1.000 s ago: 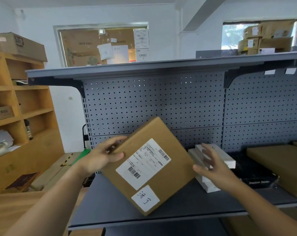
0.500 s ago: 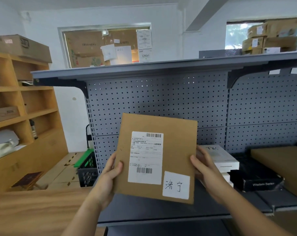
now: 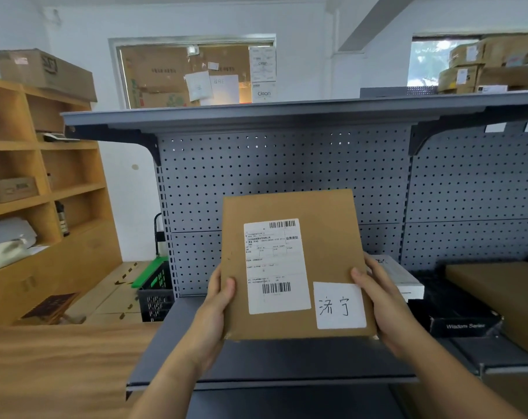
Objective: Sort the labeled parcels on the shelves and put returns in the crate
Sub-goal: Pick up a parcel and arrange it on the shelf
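Parcel (image 3: 296,264) upright above grey shelf (image 3: 274,364); left hand (image 3: 215,309) and right hand (image 3: 380,300) grip its side edges, fingers curled round.

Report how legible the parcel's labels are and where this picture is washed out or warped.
Head view: on the parcel, the handwritten label is sharp and readable; the shipping label shows clear barcodes but print too fine to read; the window at upper right is blown out; the upper shelf bows from wide-angle distortion.

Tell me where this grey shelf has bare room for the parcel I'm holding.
The grey shelf is bare from its left end to the white boxes. Right of them it is crowded: black box, flat brown parcel.
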